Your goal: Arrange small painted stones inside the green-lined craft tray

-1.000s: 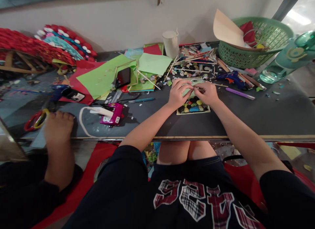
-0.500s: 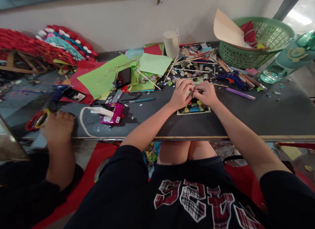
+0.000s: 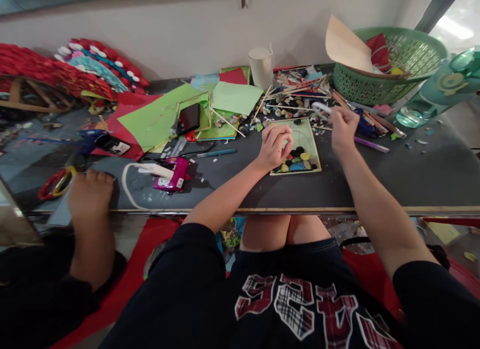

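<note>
My left hand (image 3: 276, 145) is curled closed above the left side of a small green panel (image 3: 300, 134) with a thin stick border. Whatever its fingers may hold is hidden. Painted pebbles (image 3: 297, 166) in black, yellow and blue cover the panel's near part, and a faint drawn line shows on its bare area. To the right of the panel, my right hand (image 3: 344, 126) is raised and closed on a pale, loop-ended tool (image 3: 321, 108), blurred by motion. Behind that hand lies a blue glue gun (image 3: 364, 123), partly covered.
Loose pebbles and sticks (image 3: 296, 91) pile up behind the panel. A green basket (image 3: 390, 79) and water bottle (image 3: 431, 96) stand at right. Left are coloured papers (image 3: 157, 119), a phone (image 3: 189, 118), a pink power adapter (image 3: 172, 174), and another person's hand (image 3: 91, 191) near scissors (image 3: 58, 183).
My right hand has left the panel, moving right, and now holds the pale tool. More of the panel is uncovered. My left hand has stayed almost in place.
</note>
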`<state>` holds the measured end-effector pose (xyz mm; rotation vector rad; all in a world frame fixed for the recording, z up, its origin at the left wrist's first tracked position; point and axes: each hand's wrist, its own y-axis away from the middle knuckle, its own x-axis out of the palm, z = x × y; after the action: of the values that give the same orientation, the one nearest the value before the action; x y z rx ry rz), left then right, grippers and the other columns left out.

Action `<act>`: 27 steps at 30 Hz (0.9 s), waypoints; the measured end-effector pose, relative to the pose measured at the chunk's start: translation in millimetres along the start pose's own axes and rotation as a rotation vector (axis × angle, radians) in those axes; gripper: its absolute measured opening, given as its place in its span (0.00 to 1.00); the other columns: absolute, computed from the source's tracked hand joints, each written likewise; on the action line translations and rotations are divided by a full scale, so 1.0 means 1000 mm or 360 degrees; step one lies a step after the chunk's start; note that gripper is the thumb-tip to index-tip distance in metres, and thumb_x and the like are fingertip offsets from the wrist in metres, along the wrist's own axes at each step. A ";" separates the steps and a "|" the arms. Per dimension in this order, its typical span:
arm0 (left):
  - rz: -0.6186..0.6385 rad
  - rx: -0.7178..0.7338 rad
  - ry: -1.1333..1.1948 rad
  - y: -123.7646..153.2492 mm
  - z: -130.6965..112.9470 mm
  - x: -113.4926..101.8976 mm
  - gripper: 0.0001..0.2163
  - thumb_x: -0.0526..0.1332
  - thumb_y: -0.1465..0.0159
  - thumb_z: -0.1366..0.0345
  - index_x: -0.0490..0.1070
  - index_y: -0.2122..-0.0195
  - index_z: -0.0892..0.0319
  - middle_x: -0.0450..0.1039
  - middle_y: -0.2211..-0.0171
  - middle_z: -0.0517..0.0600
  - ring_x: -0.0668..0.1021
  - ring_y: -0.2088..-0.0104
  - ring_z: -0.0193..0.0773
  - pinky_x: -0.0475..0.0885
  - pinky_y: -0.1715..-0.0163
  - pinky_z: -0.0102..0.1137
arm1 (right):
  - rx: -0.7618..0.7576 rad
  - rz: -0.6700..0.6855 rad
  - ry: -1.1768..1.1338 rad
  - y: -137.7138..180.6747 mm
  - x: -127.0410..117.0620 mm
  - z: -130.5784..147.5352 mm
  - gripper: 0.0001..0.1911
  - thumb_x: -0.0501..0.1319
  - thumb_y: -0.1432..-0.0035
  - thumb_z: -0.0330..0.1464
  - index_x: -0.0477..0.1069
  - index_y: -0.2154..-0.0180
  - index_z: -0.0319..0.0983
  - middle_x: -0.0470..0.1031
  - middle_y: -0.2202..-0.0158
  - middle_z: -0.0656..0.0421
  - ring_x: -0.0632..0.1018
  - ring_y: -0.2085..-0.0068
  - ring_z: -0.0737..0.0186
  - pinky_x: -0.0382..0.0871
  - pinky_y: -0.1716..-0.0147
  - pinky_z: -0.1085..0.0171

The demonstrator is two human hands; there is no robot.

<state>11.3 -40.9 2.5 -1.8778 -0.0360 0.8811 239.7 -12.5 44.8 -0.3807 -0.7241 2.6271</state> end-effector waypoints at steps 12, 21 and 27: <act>0.0101 -0.0420 0.0120 -0.010 0.008 0.000 0.20 0.42 0.24 0.45 0.66 0.54 0.53 0.73 0.49 0.59 0.74 0.44 0.48 0.73 0.44 0.46 | -0.0155 -0.0318 0.0974 -0.018 -0.052 -0.012 0.14 0.52 0.29 0.37 0.67 0.69 0.44 0.69 0.49 0.45 0.66 0.38 0.39 0.65 0.44 0.31; 0.0171 -0.0351 0.0112 -0.010 0.008 0.002 0.16 0.46 0.24 0.49 0.67 0.54 0.53 0.73 0.49 0.58 0.73 0.43 0.49 0.71 0.42 0.48 | -0.0155 -0.0282 0.1126 -0.012 -0.038 -0.013 0.14 0.59 0.35 0.35 0.75 0.51 0.37 0.61 0.34 0.36 0.57 0.30 0.30 0.55 0.37 0.27; 0.0225 -0.0329 0.0026 -0.010 0.008 0.002 0.13 0.51 0.24 0.53 0.70 0.56 0.53 0.72 0.49 0.57 0.72 0.43 0.49 0.69 0.40 0.49 | -0.0630 0.0541 0.0834 0.016 0.004 0.009 0.12 0.62 0.35 0.43 0.81 0.57 0.46 0.73 0.39 0.50 0.69 0.37 0.40 0.61 0.35 0.35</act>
<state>11.3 -28.9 8.1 -2.1003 0.0167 0.9896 228.4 -27.4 42.7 -1.3483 -1.0551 2.4776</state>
